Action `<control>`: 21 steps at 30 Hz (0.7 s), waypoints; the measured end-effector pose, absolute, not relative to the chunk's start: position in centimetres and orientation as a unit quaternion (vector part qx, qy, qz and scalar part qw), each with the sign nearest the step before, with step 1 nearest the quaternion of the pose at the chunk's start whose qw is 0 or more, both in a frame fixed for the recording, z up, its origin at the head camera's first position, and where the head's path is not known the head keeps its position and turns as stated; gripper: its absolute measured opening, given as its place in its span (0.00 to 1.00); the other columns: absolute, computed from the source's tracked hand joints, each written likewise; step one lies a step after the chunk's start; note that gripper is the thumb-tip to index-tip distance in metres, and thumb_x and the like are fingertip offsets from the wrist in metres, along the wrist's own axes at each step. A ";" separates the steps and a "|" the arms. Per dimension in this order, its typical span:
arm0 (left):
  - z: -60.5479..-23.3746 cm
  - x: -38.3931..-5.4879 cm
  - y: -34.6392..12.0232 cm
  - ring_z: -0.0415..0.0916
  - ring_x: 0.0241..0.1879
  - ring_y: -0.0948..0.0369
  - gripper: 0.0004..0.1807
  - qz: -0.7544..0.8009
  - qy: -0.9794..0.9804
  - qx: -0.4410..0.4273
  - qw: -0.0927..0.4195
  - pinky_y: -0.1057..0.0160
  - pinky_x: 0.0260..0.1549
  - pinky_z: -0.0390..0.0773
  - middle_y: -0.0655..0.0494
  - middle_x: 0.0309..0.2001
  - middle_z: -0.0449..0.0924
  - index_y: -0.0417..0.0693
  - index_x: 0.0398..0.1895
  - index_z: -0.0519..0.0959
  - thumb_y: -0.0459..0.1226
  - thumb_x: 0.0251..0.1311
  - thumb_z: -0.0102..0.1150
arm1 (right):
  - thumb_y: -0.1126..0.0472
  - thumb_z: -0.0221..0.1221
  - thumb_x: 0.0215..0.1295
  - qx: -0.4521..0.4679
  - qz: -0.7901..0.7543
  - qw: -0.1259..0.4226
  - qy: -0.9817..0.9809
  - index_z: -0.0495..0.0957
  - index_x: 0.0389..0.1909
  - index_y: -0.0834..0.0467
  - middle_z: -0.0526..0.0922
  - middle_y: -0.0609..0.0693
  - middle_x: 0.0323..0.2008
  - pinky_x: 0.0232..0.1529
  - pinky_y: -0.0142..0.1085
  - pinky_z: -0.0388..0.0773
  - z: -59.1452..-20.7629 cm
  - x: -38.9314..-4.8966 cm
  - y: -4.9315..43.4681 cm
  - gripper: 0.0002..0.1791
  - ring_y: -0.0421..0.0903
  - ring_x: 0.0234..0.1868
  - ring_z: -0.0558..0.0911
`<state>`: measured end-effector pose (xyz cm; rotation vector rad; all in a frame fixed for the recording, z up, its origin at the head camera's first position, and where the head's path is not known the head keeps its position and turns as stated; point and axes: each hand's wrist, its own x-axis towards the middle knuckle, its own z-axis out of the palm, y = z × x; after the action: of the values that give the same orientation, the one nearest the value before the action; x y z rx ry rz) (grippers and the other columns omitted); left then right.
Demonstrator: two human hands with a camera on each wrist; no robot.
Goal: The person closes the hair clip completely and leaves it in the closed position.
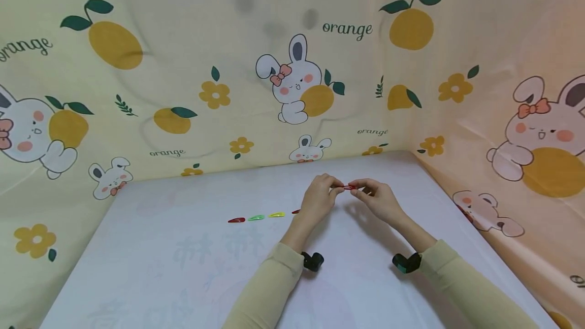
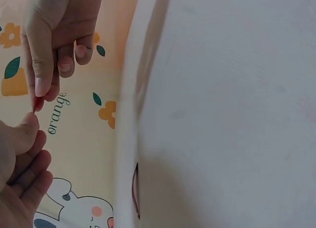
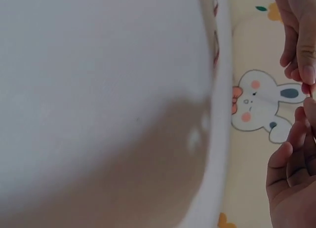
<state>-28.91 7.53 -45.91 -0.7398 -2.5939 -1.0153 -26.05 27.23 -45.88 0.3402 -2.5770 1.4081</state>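
A small red snap hair clip (image 1: 349, 187) is held between the two hands above the white table. My left hand (image 1: 318, 198) pinches one end with thumb and fingertips, and my right hand (image 1: 378, 200) pinches the other. The left wrist view shows the thumb and index fingertips of both hands meeting at the clip, which they mostly cover. On the table to the left lie a red clip (image 1: 236, 220), a green clip (image 1: 256, 217) and a yellow clip (image 1: 276, 215) in a row. Another red clip (image 1: 296, 211) is partly hidden behind the left forearm.
The white table (image 1: 151, 248) stretches under both arms. A cream cloth wall (image 1: 247, 44) printed with rabbits and oranges rises behind it, and another cloth side (image 1: 475, 131) borders the right edge. Small black cameras (image 1: 313, 261) sit on both wrists.
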 end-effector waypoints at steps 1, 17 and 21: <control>-46.0 -29.0 7.6 0.78 0.48 0.60 0.07 -0.348 -0.894 -0.253 0.126 0.63 0.46 0.78 0.59 0.43 0.84 0.49 0.44 0.88 0.41 0.71 0.64 | 0.61 0.66 0.72 0.116 0.470 0.093 -0.870 0.85 0.54 0.61 0.87 0.59 0.46 0.32 0.32 0.75 -46.5 -26.4 27.6 0.14 0.59 0.36 0.83; -47.5 -30.2 7.8 0.79 0.46 0.59 0.06 -0.259 -0.923 -0.271 0.083 0.61 0.45 0.78 0.59 0.43 0.84 0.54 0.43 0.90 0.40 0.69 0.67 | 0.70 0.67 0.66 0.189 0.356 0.087 -0.911 0.87 0.46 0.59 0.87 0.52 0.43 0.38 0.36 0.77 -48.2 -28.1 28.7 0.10 0.44 0.36 0.80; -47.7 -30.4 7.8 0.81 0.45 0.59 0.06 -0.229 -0.930 -0.278 0.076 0.59 0.45 0.77 0.60 0.43 0.85 0.56 0.44 0.90 0.41 0.69 0.67 | 0.70 0.67 0.66 0.190 0.337 0.073 -0.919 0.88 0.45 0.58 0.86 0.51 0.42 0.36 0.36 0.76 -48.5 -28.5 28.7 0.09 0.44 0.35 0.79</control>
<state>-30.42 7.83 -47.69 -0.8328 -2.7883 -0.6873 -28.49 28.72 -48.45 0.5706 -2.7611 1.0119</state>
